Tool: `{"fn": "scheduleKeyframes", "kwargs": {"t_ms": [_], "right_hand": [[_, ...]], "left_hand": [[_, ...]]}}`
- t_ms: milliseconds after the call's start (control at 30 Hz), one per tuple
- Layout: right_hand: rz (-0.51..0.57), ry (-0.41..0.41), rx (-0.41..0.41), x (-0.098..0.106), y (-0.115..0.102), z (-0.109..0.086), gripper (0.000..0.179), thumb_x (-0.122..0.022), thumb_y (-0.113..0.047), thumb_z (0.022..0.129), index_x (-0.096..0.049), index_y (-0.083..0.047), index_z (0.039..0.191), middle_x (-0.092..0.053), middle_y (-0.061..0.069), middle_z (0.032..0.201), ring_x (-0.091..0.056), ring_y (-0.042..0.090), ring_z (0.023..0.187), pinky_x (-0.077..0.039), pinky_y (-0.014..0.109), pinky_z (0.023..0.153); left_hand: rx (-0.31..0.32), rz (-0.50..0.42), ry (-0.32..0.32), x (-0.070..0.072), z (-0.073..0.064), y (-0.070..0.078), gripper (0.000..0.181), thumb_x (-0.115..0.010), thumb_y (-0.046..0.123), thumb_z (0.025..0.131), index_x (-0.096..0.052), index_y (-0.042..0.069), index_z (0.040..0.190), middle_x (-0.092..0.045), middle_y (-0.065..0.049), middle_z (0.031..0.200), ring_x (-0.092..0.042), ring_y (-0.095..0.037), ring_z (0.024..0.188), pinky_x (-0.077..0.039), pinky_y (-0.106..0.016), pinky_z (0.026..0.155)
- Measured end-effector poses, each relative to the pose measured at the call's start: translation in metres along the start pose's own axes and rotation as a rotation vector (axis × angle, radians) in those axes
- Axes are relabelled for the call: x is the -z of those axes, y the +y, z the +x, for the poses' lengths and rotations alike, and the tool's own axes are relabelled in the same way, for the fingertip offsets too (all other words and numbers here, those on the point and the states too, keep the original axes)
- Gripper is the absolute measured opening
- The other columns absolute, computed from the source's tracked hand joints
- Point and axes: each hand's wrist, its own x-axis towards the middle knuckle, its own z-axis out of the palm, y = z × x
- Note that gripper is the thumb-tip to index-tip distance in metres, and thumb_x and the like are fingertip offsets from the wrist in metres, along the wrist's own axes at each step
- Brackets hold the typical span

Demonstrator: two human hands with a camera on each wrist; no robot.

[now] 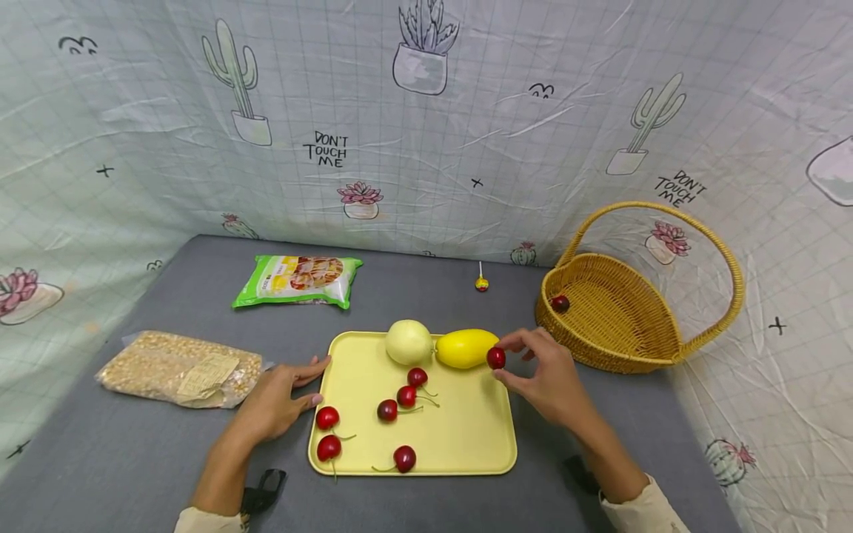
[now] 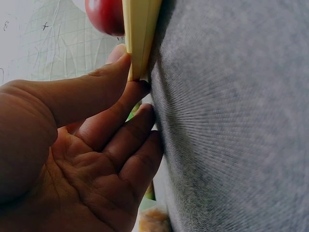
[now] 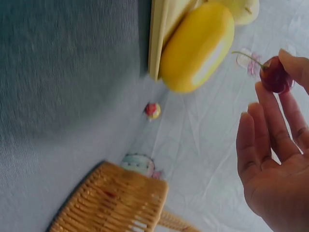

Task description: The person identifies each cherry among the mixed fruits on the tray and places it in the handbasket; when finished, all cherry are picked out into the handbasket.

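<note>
My right hand (image 1: 552,374) pinches a dark red cherry (image 1: 496,357) between thumb and fingertips, above the right edge of the yellow tray (image 1: 460,437). Its green stem points away from the hand in the right wrist view. My left hand (image 1: 272,400) touches the tray's left rim with thumb and forefinger, the other fingers extended near the cloth. Several stemmed cherries (image 1: 404,458) lie spread over the tray. At its back rest a pale green round fruit (image 1: 409,342) and a yellow oblong fruit (image 1: 465,349), side by side. One more cherry (image 1: 560,303) sits in the wicker basket (image 1: 603,363).
The handled basket stands right of the tray, near the back curtain (image 1: 413,200). Behind the tray lie a lollipop (image 1: 482,283) and a green-edged food packet (image 1: 300,281). A clear bag of yellow kernels (image 1: 180,368) is left of my left hand. Grey cloth (image 1: 413,507) covers the table.
</note>
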Motion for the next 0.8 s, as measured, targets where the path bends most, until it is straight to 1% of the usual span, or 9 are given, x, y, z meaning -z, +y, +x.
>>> {"fn": "scheduleKeyframes", "kwargs": {"t_ms": [67, 167, 233, 400, 533, 633, 700, 800], "right_hand": [[-0.002, 0.02, 0.007, 0.004, 0.004, 0.002, 0.044, -0.098, -0.012, 0.075, -0.077, -0.018, 0.114, -0.073, -0.005, 0.102, -0.061, 0.011, 0.092, -0.062, 0.036, 0.076], [-0.014, 0.044, 0.005, 0.01, 0.011, 0.006, 0.045, -0.097, -0.01, 0.076, -0.079, -0.019, 0.116, -0.076, -0.005, 0.103, -0.06, 0.013, 0.093, -0.061, 0.035, 0.075], [-0.022, 0.053, -0.021, 0.013, 0.016, 0.007, 0.043, -0.096, -0.011, 0.078, -0.08, -0.02, 0.117, -0.075, -0.004, 0.103, -0.06, 0.014, 0.092, -0.059, 0.032, 0.075], [-0.029, 0.084, -0.126, 0.021, 0.027, 0.013, 0.04, -0.094, -0.015, 0.082, -0.077, -0.02, 0.118, -0.07, 0.0, 0.102, -0.059, 0.012, 0.09, -0.055, 0.019, 0.076], [0.005, 0.113, -0.192, 0.026, 0.037, 0.02, 0.039, -0.092, -0.017, 0.085, -0.074, -0.017, 0.119, -0.072, 0.003, 0.104, -0.063, 0.021, 0.094, -0.056, 0.019, 0.076], [0.027, 0.133, -0.218, 0.03, 0.046, 0.025, 0.04, -0.091, -0.019, 0.087, -0.071, -0.014, 0.121, -0.073, 0.006, 0.108, -0.066, 0.027, 0.099, -0.057, 0.022, 0.077], [0.036, 0.152, -0.225, 0.033, 0.052, 0.028, 0.041, -0.09, -0.02, 0.088, -0.07, -0.012, 0.122, -0.074, 0.007, 0.111, -0.068, 0.024, 0.099, -0.057, 0.019, 0.077], [0.044, 0.183, -0.214, 0.037, 0.062, 0.034, 0.041, -0.09, -0.019, 0.088, -0.071, -0.01, 0.124, -0.076, 0.01, 0.111, -0.067, 0.011, 0.097, -0.054, 0.015, 0.076]], "left_hand": [[0.0, 0.0, 0.001, 0.0, 0.0, 0.0, 0.064, -0.079, 0.01, 0.095, -0.057, 0.011, 0.154, -0.056, -0.024, 0.152, -0.05, -0.049, 0.145, -0.041, -0.069, 0.117], [-0.001, -0.002, 0.001, 0.0, -0.001, 0.0, 0.063, -0.079, 0.011, 0.095, -0.057, 0.011, 0.155, -0.056, -0.024, 0.153, -0.049, -0.049, 0.145, -0.04, -0.07, 0.117], [-0.002, -0.002, 0.0, 0.0, 0.0, 0.0, 0.063, -0.079, 0.011, 0.095, -0.057, 0.011, 0.154, -0.056, -0.024, 0.153, -0.049, -0.049, 0.145, -0.04, -0.07, 0.117], [-0.004, 0.003, 0.0, 0.0, 0.0, 0.0, 0.063, -0.079, 0.011, 0.095, -0.057, 0.01, 0.154, -0.056, -0.024, 0.152, -0.05, -0.049, 0.145, -0.04, -0.07, 0.117], [-0.001, -0.001, -0.002, 0.001, 0.001, 0.001, 0.063, -0.079, 0.01, 0.095, -0.057, 0.009, 0.154, -0.056, -0.024, 0.152, -0.05, -0.049, 0.145, -0.041, -0.069, 0.116], [0.001, -0.002, -0.004, 0.001, 0.001, 0.001, 0.063, -0.079, 0.01, 0.095, -0.057, 0.009, 0.154, -0.056, -0.024, 0.152, -0.05, -0.048, 0.145, -0.041, -0.069, 0.116], [0.002, -0.001, -0.003, 0.0, 0.001, 0.001, 0.063, -0.079, 0.01, 0.095, -0.057, 0.009, 0.154, -0.056, -0.024, 0.152, -0.05, -0.049, 0.145, -0.041, -0.069, 0.117], [-0.003, 0.003, 0.0, 0.0, 0.0, 0.0, 0.063, -0.079, 0.011, 0.094, -0.058, 0.01, 0.154, -0.056, -0.024, 0.152, -0.05, -0.049, 0.145, -0.041, -0.069, 0.116]]}}
